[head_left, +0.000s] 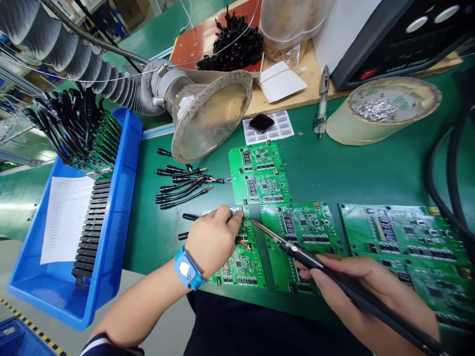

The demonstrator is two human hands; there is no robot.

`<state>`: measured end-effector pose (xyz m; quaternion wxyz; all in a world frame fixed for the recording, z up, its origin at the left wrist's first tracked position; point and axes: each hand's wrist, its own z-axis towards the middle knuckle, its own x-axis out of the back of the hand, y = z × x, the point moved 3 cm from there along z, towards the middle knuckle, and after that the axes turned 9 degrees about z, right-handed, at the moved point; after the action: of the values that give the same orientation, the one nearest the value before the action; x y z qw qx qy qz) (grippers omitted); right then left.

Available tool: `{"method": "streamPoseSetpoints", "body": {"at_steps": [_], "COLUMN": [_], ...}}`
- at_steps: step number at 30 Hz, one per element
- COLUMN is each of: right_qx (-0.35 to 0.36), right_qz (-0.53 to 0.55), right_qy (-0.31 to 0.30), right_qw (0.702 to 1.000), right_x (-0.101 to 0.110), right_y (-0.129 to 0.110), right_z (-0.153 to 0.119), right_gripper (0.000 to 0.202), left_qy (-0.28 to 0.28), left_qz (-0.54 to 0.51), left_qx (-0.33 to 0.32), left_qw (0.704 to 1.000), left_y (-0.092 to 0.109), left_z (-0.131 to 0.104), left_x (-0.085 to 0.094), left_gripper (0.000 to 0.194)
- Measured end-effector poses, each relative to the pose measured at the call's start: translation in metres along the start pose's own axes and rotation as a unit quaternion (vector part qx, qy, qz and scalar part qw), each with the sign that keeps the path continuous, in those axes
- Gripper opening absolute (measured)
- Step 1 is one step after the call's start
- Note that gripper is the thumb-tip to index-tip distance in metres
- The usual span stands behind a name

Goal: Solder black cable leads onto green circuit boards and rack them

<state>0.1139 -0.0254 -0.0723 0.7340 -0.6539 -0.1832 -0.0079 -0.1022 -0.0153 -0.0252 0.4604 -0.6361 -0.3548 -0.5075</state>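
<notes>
My left hand (212, 243), with a blue wrist strap (186, 268), presses down over a green circuit board (243, 269). Its fingers are closed on a black cable (190, 216) whose thin wires reach the board's upper edge; the grip is partly hidden. A second black cable (183, 236) passes under that hand, and its red wire end shows on the board. In my right hand (397, 296) is a soldering iron (308, 258), held like a pen. Its tip is at or very near the wires beside my left fingertips; contact cannot be made out.
Further boards lie above (260, 173) and right (302, 225). Loose black cables (181, 185) are at left, beside a blue bin (124, 198). A fume extraction hood (213, 116) overhangs the bench. A solder-filled tub (356, 123), pen (322, 101) and black soldering station (389, 44) stand behind.
</notes>
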Motion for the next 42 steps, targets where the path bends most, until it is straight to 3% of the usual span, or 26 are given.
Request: {"method": "streamPoseSetpoints", "body": {"at_steps": [6, 11, 16, 29, 36, 42], "right_qx": [0.062, 0.01, -0.022, 0.005, 0.014, -0.014], "right_qz": [-0.031, 0.023, 0.02, 0.005, -0.007, 0.001], "right_qy": [-0.03, 0.013, -0.002, -0.012, -0.023, 0.035], "right_qw": [0.997, 1.0, 1.0, 1.0, 1.0, 0.999], "right_x": [0.0, 0.005, 0.003, 0.0, 0.0, 0.004], "right_y": [-0.005, -0.008, -0.004, -0.001, -0.005, -0.015], "right_z": [0.004, 0.001, 0.001, 0.003, 0.005, 0.006], "right_gripper": [0.015, 0.013, 0.016, 0.014, 0.016, 0.008], "left_qy": [0.006, 0.005, 0.004, -0.04, -0.028, -0.021], "left_qz": [-0.003, -0.002, -0.008, -0.034, -0.016, -0.013], "left_qx": [-0.006, -0.006, -0.008, -0.017, -0.021, -0.027], "left_qw": [1.0, 1.0, 1.0, 0.998, 0.999, 0.999], "left_y": [0.0, 0.0, -0.001, -0.009, -0.008, -0.007], "left_z": [0.0, 0.0, 0.0, 0.002, 0.0, 0.0], "left_x": [-0.001, -0.002, -0.001, 0.0, 0.0, -0.001], "left_gripper": [0.031, 0.03, 0.028, 0.032, 0.033, 0.034]}}
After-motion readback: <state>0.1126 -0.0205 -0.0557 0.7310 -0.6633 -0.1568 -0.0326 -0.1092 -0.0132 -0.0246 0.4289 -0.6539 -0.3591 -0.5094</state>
